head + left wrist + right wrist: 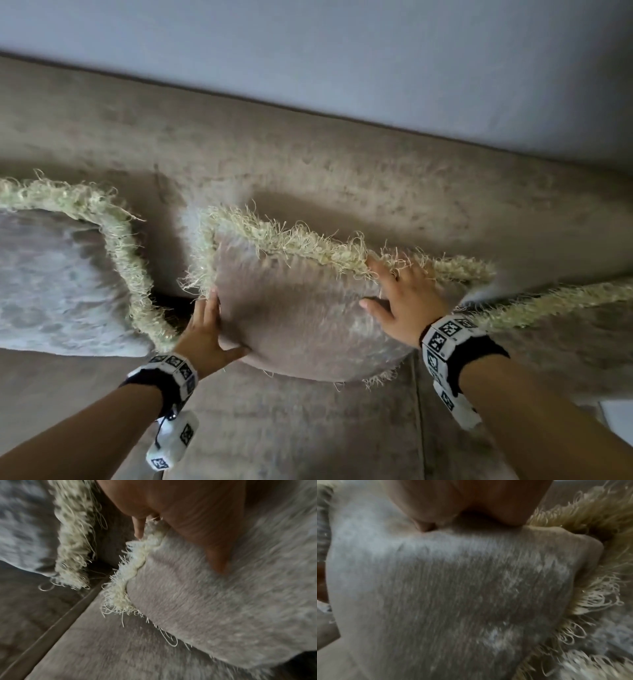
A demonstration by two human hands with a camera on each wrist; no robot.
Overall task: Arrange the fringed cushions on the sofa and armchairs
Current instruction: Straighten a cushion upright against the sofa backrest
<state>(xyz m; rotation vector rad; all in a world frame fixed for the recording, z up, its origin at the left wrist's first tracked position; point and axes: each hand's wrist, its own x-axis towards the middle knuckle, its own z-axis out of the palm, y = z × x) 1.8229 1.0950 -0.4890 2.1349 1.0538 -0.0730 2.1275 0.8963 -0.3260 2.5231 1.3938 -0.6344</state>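
A grey-beige cushion with a cream fringe (301, 308) leans upright against the sofa backrest (308, 164) in the middle of the head view. My left hand (209, 329) lies along its left edge with straight fingers, thumb spread under the lower front. In the left wrist view, that hand (180, 513) straddles the fringed edge (123, 588), thumb on the face. My right hand (394, 291) rests flat on the cushion's upper right, fingertips reaching the top fringe. In the blurred right wrist view, the right hand (471, 500) presses on the cushion (453, 588).
A second fringed cushion (51, 281) leans at the left, and a third (565, 308) lies at the right, partly behind the middle one. The sofa seat (291, 428) has a seam (416, 411) below the right hand. A pale wall (342, 51) rises behind.
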